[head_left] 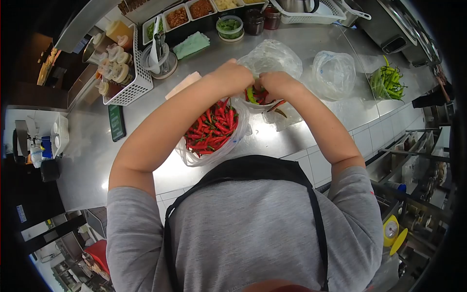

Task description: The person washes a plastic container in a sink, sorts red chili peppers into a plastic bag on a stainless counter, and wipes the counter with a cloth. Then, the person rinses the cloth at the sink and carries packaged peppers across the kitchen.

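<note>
Both my hands meet over a bag-lined container (257, 105) holding red chillies and a green chilli (251, 94). My left hand (234, 78) is curled at its left rim, with the fingertips turned away from view. My right hand (278, 85) is bent down over the right side, its fingers closed close to the chillies; what lies between them is hidden. Beneath my left forearm stands a clear plastic bag (242, 127) full of red chillies (214, 130). A dark reddish chilli (280, 112) rests on crumpled plastic (284, 120) beside the container.
An empty-looking clear bag (333, 75) stands to the right, then a bag of green chillies (388, 82). On the left are a phone (116, 122) and a white basket of bottles (141, 82). A green cloth (191, 45) and lidded tubs (230, 27) line the back.
</note>
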Tool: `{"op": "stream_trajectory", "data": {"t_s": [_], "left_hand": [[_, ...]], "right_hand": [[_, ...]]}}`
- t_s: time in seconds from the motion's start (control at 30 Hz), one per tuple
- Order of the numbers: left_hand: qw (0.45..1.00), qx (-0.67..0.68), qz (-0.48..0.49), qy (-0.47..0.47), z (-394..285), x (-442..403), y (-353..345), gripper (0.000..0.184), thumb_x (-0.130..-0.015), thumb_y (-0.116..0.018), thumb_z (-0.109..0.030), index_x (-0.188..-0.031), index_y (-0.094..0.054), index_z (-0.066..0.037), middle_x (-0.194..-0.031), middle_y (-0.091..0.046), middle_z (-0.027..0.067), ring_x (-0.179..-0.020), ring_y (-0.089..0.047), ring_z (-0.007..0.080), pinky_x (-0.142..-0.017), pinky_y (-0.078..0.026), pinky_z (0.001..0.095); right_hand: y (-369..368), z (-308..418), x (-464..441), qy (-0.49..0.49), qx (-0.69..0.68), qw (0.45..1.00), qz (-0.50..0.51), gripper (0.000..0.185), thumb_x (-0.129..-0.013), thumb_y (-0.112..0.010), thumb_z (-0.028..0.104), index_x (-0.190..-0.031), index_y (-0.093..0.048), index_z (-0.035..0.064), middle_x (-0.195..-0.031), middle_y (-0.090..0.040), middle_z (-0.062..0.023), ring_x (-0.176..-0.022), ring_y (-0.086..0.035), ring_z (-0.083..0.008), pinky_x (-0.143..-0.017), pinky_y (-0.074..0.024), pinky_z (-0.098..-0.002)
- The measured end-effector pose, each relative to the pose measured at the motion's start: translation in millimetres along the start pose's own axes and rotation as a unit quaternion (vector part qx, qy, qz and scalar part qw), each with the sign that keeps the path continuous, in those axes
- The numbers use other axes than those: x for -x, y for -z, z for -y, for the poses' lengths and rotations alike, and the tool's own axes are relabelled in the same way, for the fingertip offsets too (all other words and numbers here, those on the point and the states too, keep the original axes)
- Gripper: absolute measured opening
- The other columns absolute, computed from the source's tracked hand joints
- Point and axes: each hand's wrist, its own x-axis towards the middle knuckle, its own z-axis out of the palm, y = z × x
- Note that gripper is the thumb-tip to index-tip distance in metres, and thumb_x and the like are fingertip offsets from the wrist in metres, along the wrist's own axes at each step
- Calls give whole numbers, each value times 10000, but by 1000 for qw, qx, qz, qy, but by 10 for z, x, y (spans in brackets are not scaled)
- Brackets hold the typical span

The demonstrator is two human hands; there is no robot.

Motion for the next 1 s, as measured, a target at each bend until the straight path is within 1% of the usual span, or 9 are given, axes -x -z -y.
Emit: {"op": "stream_trajectory", "data": {"t_s": [0.1, 0.17, 0.23, 0.5, 0.57, 0.77, 0.83, 0.97, 1.0], "left_hand": [[999, -43, 13, -25, -7, -205, -155, 164, -722, -549, -78, -809, -672, -143, -787, -635, 55, -821, -602, 215, -801, -374, 382], [998, -49, 8, -31, 8, -291, -239, 167, -711, -543, -75, -783, -677, -145, -760, -639, 60, -811, -607, 222, -797, -377, 385], [997, -74, 8, -29, 40, -362, -292, 153, -720, -538, -99, -745, -679, -152, -746, -639, 61, -787, -612, 228, -795, -376, 387], [995, -86, 25, -35, 34, -444, -406, 143, -731, -535, -134, -737, -677, -143, -758, -642, 46, -799, -606, 220, -812, -356, 372], [996, -82, 19, -37, 36, -449, -435, 144, -732, -534, -135, -739, -677, -139, -764, -643, 41, -813, -602, 216, -819, -351, 370], [996, -79, 33, -35, 16, -448, -391, 143, -735, -536, -137, -750, -678, -139, -818, -633, 36, -845, -580, 198, -807, -345, 347], [989, -133, -38, -60, -15, -373, -268, 150, -745, -528, -132, -771, -675, -143, -851, -615, 21, -882, -558, 180, -789, -351, 338], [984, -165, -24, -64, -52, -234, 50, 158, -754, -518, -126, -794, -670, -142, -857, -593, 3, -902, -538, 164, -782, -356, 334], [982, -166, -51, -71, -40, -172, 124, 151, -757, -519, -132, -798, -664, -141, -842, -585, 2, -893, -537, 162, -777, -356, 329]], "right_hand": [[-21, 14, -35, -24, 24, 999, -4, 318, -589, -763, 175, -882, -660, 104, -896, -641, -84, -872, -612, -259, -718, -498, -364], [-108, -23, -105, -39, 41, 996, 67, 344, -587, -768, 195, -888, -660, 68, -905, -645, -89, -871, -616, -258, -714, -503, -363], [-105, -36, -114, -38, 39, 996, 75, 337, -590, -767, 195, -877, -659, 56, -898, -646, -92, -866, -619, -259, -710, -504, -362], [-96, -51, -48, -22, 54, 997, 58, 273, -607, -735, 169, -841, -662, 50, -866, -651, -100, -834, -625, -264, -692, -505, -363], [26, -16, -10, -16, 33, 994, 106, 246, -613, -715, 155, -829, -661, 52, -859, -650, -102, -818, -626, -263, -688, -504, -363], [-49, -55, -101, -4, 49, 988, 148, 236, -620, -704, 155, -835, -662, 68, -853, -648, -103, -812, -622, -268, -684, -502, -363], [-36, -73, -86, 5, 53, 988, 144, 257, -619, -693, 170, -858, -645, 90, -831, -639, -90, -803, -617, -269, -676, -497, -368], [-6, -25, -90, 6, 87, 978, 189, 303, -616, -692, 205, -892, -629, 97, -841, -642, -90, -814, -618, -273, -685, -497, -364], [16, -12, -97, 6, 89, 978, 187, 303, -616, -692, 205, -892, -629, 97, -841, -642, -90, -814, -618, -273, -685, -497, -364]]}}
